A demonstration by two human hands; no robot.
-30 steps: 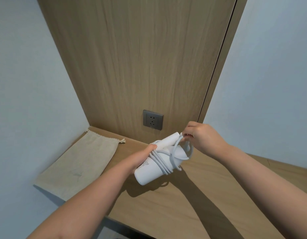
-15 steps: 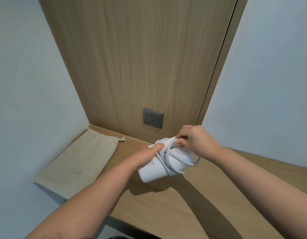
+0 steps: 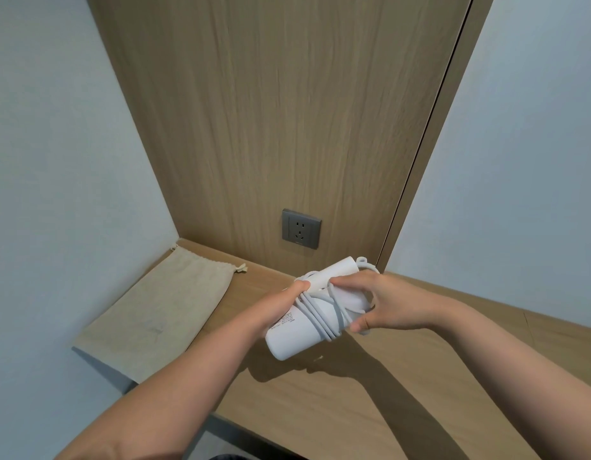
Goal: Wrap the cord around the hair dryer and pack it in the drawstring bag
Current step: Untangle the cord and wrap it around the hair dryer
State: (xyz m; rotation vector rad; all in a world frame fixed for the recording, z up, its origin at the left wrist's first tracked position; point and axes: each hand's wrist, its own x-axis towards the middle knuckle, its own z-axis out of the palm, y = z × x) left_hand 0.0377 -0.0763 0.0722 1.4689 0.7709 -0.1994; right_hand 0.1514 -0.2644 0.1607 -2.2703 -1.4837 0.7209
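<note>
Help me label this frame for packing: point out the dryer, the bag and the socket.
dryer (image 3: 289,340): head view, bare white barrel near its lower end.
bag (image 3: 168,307): head view, middle of the flat cloth.
socket (image 3: 301,229): head view, centre of the grey plate.

- A light wooden shelf (image 3: 370,410) runs across the lower half of the frame, from the left wall to the right edge.
- A beige cloth drawstring bag (image 3: 164,313) lies flat on its left end, at the left centre of the frame, its gathered mouth toward the back wall.
</note>
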